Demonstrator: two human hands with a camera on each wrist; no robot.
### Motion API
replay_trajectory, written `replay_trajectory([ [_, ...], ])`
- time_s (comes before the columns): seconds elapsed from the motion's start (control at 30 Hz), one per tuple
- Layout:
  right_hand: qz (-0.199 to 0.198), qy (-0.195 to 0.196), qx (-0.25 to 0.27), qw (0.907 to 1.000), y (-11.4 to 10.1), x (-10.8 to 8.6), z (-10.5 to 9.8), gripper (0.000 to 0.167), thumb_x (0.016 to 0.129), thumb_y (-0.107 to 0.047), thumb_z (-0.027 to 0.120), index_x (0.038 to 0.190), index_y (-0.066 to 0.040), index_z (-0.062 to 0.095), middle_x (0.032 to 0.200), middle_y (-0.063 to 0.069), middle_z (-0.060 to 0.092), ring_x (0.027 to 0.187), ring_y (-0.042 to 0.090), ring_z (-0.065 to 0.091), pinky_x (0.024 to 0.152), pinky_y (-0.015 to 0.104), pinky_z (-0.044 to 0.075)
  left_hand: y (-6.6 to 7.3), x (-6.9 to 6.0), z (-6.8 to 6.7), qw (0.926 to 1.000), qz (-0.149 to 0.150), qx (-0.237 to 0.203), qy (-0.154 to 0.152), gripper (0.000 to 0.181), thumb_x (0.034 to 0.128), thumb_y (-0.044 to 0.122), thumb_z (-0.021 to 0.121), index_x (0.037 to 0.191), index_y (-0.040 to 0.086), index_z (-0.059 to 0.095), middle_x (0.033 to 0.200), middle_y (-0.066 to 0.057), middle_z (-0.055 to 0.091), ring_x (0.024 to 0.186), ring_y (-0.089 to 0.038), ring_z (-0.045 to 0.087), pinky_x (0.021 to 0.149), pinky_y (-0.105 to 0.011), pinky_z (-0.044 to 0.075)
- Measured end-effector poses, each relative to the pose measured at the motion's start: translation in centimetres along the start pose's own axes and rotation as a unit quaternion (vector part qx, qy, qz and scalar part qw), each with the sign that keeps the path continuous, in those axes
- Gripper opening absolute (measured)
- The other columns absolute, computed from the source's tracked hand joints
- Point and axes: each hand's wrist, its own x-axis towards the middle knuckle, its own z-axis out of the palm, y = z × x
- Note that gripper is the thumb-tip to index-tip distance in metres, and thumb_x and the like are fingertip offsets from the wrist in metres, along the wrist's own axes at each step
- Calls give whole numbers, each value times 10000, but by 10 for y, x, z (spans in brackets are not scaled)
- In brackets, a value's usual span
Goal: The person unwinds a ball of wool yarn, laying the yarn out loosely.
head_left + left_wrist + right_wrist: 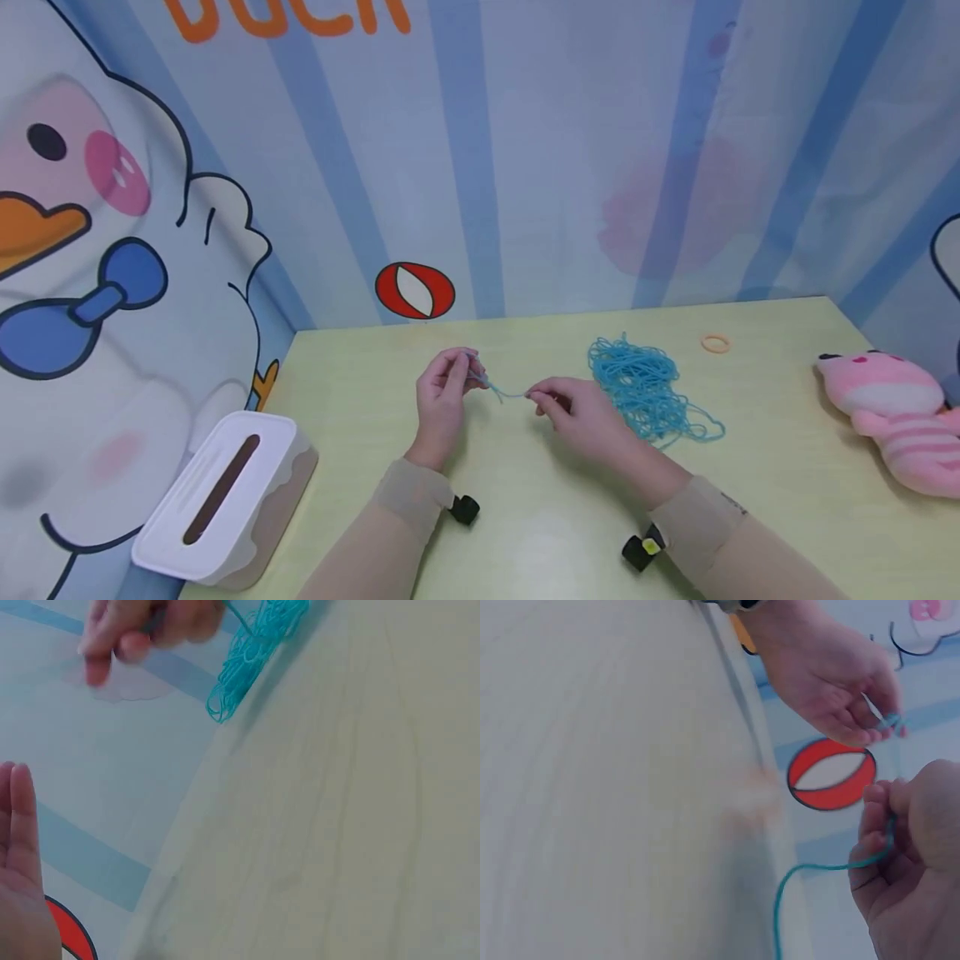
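Observation:
A thin blue-green cord (512, 395) runs between my two hands above the table. My left hand (441, 404) pinches one part of it between thumb and fingers, where a small loop or tangle shows at the fingertips. My right hand (585, 417) pinches the cord a short way to the right; in the right wrist view the cord passes through its curled fingers (871, 825) and trails down. Beside the right hand lies a loose heap of the same cord (637, 387). In the left wrist view only part of the left hand (22, 847) shows.
An orange ring (716, 343) lies behind the heap to the right. A pink plush toy (900, 417) rests at the table's right side. At the left edge stands a white-lidded box (225, 492) with a slot. A printed cloth backdrop (547, 167) rises behind the table (525, 533).

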Motion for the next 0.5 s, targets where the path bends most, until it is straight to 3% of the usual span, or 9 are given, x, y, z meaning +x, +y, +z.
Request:
replay_trajectory([
  [0.1,-153,397,307,9986,4,-8,-19,214,1133,-245,640,1208,-122,798,996,124,766,748,184,630,635,278,523,0,0,0,9999,-42,96,-5,276,1159,147,560,1230,-102,654,996,-52,727,851,-131,736,852,-257,668],
  [0.27,-397,1146,692,9902,12,-19,-44,157,1109,-174,668,1131,-79,791,956,75,746,768,163,666,669,231,554,0,-1,1,9989,-184,409,-103,289,1146,129,582,1247,-124,682,911,-36,713,745,-105,689,765,-221,641],
  [0.5,-287,1818,551,9814,21,-30,-67,165,1076,-133,702,1106,4,790,877,-45,722,731,39,619,651,176,532,-2,-2,2,9968,-289,606,-431,208,1086,95,690,1221,-45,762,891,-22,731,752,-91,694,785,-214,644],
])
